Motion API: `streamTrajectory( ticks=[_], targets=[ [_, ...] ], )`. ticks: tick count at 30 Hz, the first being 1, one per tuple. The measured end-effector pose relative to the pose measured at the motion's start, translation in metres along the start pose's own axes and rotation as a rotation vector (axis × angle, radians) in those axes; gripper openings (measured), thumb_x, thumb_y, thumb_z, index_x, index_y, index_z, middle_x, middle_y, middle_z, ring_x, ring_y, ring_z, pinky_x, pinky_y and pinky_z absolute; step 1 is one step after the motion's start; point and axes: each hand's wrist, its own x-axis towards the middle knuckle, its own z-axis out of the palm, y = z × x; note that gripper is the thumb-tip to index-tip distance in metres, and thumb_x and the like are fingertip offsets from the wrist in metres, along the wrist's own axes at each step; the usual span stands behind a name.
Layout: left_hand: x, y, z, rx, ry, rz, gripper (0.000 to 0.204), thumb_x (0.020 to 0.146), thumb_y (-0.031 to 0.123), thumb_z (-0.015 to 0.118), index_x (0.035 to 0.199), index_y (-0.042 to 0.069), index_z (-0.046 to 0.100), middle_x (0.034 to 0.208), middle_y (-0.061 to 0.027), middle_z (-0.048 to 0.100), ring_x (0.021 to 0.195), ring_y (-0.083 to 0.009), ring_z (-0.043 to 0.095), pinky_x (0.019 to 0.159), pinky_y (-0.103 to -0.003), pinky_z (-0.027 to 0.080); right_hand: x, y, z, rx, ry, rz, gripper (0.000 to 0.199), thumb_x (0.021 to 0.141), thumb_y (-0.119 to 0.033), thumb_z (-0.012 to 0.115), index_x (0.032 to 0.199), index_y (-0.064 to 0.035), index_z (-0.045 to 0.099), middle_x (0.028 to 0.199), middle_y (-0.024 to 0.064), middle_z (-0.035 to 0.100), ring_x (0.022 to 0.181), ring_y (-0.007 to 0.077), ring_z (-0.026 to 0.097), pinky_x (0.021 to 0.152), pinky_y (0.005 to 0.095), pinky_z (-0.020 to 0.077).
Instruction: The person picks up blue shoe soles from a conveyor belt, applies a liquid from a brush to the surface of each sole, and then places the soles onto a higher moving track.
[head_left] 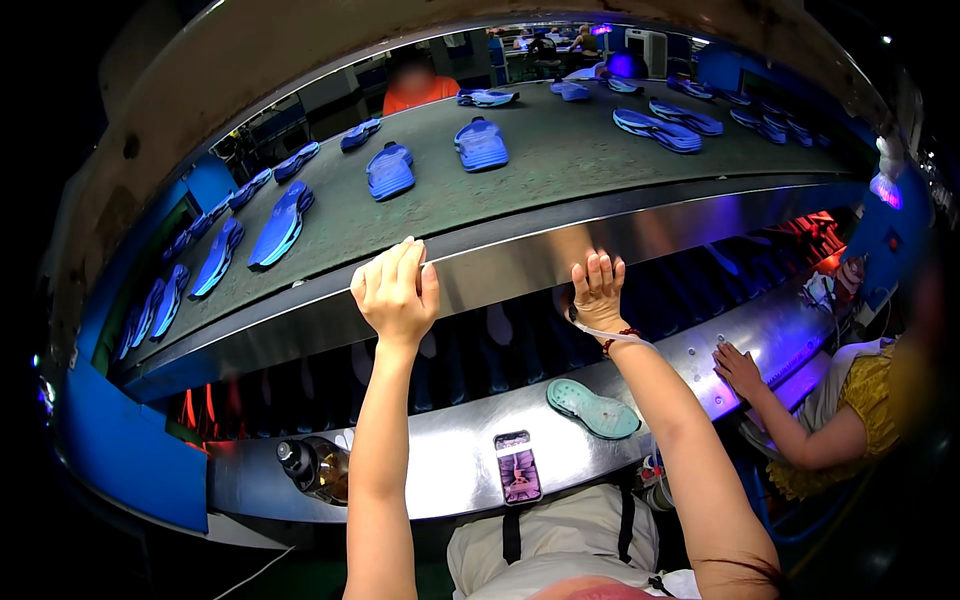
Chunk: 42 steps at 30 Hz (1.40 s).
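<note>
Along the front edge of the upper conveyor belt (520, 180), both hands rest on the shiny metal rail (500, 268): the left hand (395, 292) is curled loosely over the lip with fingers bent and nothing in its grip, and the right hand (598, 290) lies flatter against the rail, fingers spread and likewise holding nothing. Blue shoe soles (390, 170) lie on the belt beyond the fingertips, well apart from one another, the nearest ones just past the left hand but not touched. Below, on the steel desk (440, 460), a teal sole (592, 408) lies flat near the right forearm, a phone (518, 466) sits face up close to the near edge, and a dark bottle (315, 468) lies on its side to the left. A co-worker's hand (738, 368) rests on the desk at the right. Fingers hooked over the rail sit close to the belt, so a passing sole could likely catch them; an elbow dropping might well knock the phone or the bottle off the desk.
</note>
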Motion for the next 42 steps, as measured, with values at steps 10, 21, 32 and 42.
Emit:
streamTrajectory(
  ticks=[10, 21, 32, 42],
  targets=[
    [-0.001, 0.0, -0.004, -0.094, -0.06, -0.011, 0.033, 0.082, 0.036, 0.044, 0.089, 0.01, 0.062, 0.096, -0.0012, 0.061, 0.088, -0.0178, 0.054, 0.081, -0.03, 0.032, -0.006, 0.001, -0.001, 0.034, -0.057, 0.001, 0.077, 0.069, -0.01, 0.058, 0.134, -0.0158, 0.016, 0.141, 0.0086, 0.012, 0.132, 0.0263, 0.009, 0.105, 0.0469, 0.0081],
    [0.006, 0.009, -0.01, -0.053, -0.11, -0.038, 0.027, 0.077, 0.026, 0.053, 0.095, 0.008, 0.06, 0.095, -0.0046, 0.061, 0.091, -0.0215, 0.053, 0.086, -0.035, 0.031, -0.005, 0.003, 0.002, 0.037, -0.046, 0.001, 0.078, 0.07, -0.009, 0.057, 0.135, -0.0164, 0.014, 0.141, 0.0081, 0.009, 0.132, 0.0263, 0.005, 0.105, 0.0474, 0.007],
    [-0.001, 0.009, -0.001, -0.075, -0.042, -0.062, 0.028, 0.077, 0.029, 0.051, 0.091, 0.008, 0.061, 0.097, -0.0031, 0.06, 0.088, -0.0191, 0.052, 0.085, -0.034, 0.03, -0.009, 0.007, 0.003, 0.03, -0.052, -0.002, 0.08, 0.067, -0.006, 0.055, 0.135, -0.0159, 0.014, 0.142, 0.0091, 0.007, 0.132, 0.0274, 0.006, 0.104, 0.0493, 0.0078],
    [-0.002, 0.011, 0.0, -0.08, -0.022, -0.067, 0.027, 0.077, 0.028, 0.05, 0.09, 0.008, 0.061, 0.097, -0.0031, 0.06, 0.087, -0.019, 0.052, 0.085, -0.034, 0.03, -0.008, 0.007, 0.001, 0.031, -0.059, 0.008, 0.077, 0.069, -0.007, 0.054, 0.134, -0.0158, 0.014, 0.142, 0.0094, 0.008, 0.133, 0.0277, 0.005, 0.104, 0.0487, 0.0083]
  ],
)
